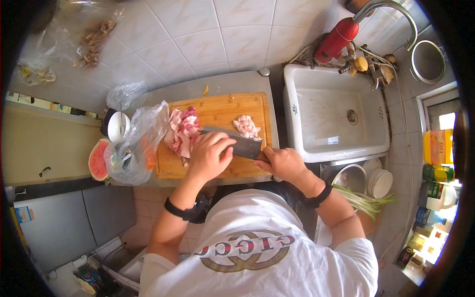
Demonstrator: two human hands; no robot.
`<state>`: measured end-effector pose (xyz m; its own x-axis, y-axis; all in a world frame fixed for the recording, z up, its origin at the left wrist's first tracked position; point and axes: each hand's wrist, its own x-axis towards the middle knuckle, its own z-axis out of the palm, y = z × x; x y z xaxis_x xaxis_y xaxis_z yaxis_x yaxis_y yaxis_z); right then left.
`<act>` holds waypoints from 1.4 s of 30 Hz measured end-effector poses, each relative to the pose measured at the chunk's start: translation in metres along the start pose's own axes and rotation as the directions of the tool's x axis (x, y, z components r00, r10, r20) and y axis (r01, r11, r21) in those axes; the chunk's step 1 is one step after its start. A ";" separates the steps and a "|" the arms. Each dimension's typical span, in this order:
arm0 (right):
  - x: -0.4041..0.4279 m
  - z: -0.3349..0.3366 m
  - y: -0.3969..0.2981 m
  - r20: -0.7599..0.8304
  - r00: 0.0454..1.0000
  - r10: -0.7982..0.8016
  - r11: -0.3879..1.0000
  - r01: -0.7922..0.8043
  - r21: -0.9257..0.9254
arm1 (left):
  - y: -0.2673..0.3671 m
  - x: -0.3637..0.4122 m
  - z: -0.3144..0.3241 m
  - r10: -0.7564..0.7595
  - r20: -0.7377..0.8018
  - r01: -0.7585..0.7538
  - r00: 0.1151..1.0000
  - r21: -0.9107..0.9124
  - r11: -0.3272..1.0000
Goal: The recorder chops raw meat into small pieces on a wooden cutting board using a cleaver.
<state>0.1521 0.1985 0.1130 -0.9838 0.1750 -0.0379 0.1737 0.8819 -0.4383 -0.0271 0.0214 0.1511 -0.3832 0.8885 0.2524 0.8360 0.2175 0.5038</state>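
My right hand (285, 162) grips the handle of a cleaver (243, 144), whose wide dark blade points left across the wooden cutting board (219, 105). At the blade's left end is my left hand (211, 154), fingers curled over or against it. What lies beneath those fingers is hidden. Raw meat with pale fat (183, 130), in large pieces, sits on the board just left of my left hand. Beyond the blade, near the board's right side, is a small pile of cut pale pink meat pieces (246, 126).
Left of the board are a clear plastic bag (128, 165), a cut watermelon (98, 159) and a white bowl (118, 125). A white sink (334, 107) with a red-bodied faucet (336, 41) stands right. Below it are green onions (362, 200) and stacked bowls (381, 183).
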 end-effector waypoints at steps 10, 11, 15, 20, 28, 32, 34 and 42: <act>0.001 -0.010 0.004 0.020 0.979 -0.203 0.962 0.204 -0.182 | -0.039 0.025 0.057 -0.052 0.189 0.044 0.981 0.043 0.998; 0.000 -0.010 0.004 0.018 0.980 -0.197 0.965 0.197 -0.175 | -0.036 0.027 0.054 -0.045 0.189 0.037 0.981 0.044 0.998; 0.002 -0.010 0.008 0.020 0.983 -0.183 0.960 0.183 -0.210 | -0.016 0.026 0.044 0.022 0.176 -0.015 0.984 -0.038 0.999; 0.008 -0.020 0.000 0.058 0.977 -0.204 0.960 0.211 -0.184 | -0.024 0.019 0.061 0.085 0.217 -0.100 0.973 0.061 0.993; 0.002 -0.024 0.000 0.119 0.979 -0.164 0.961 0.186 -0.206 | -0.036 0.022 0.041 -0.146 0.175 0.145 0.974 0.013 0.989; -0.008 -0.019 0.009 0.104 0.995 0.010 0.999 -0.015 0.043 | -0.018 0.019 0.029 -0.101 -0.273 0.098 0.957 -0.024 0.995; -0.019 -0.024 0.009 0.171 0.962 0.214 0.907 -0.261 0.331 | -0.015 0.006 0.023 -0.153 -0.393 0.133 0.907 -0.077 0.988; -0.050 0.000 0.006 0.370 0.853 0.369 0.614 -0.522 0.592 | -0.018 -0.052 0.071 -0.126 -0.160 0.124 0.979 -0.026 0.992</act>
<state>0.2018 0.1947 0.1121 -0.7907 0.3131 -0.5261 0.5950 0.1905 -0.7808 0.0052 -0.0002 0.0702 -0.5436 0.7778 0.3154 0.7718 0.3155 0.5521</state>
